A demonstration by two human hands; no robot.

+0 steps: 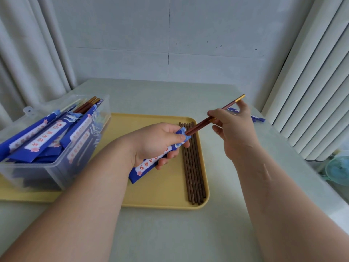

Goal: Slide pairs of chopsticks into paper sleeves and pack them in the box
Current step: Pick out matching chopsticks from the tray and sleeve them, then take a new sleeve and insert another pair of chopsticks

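Left hand (154, 142) curled round paper sleeve (151, 163) above tray (160, 197). Gold-capped chopsticks (200, 125) pinched by right hand (234, 133), tips inside the sleeve mouth. Loose chopsticks (194, 176) on the tray partly hidden beneath. Box (56, 167) set on the tray's left end.

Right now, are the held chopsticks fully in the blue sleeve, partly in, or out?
Partly in: chopsticks enter the sleeve held by the left hand; most shows, pinched by the right hand.

A pale grey-white wall (170, 44) is seen at the back, divided by thin seams into large panels and marked by a few small dark specks. Cream curtains (28, 53) are hung at the left, and a white pleated curtain (311, 82) at the right. A pale greenish counter (170, 233) is set against the wall. A light blue fan (338, 169) is glimpsed low at the right. Everything is lit softly and evenly.
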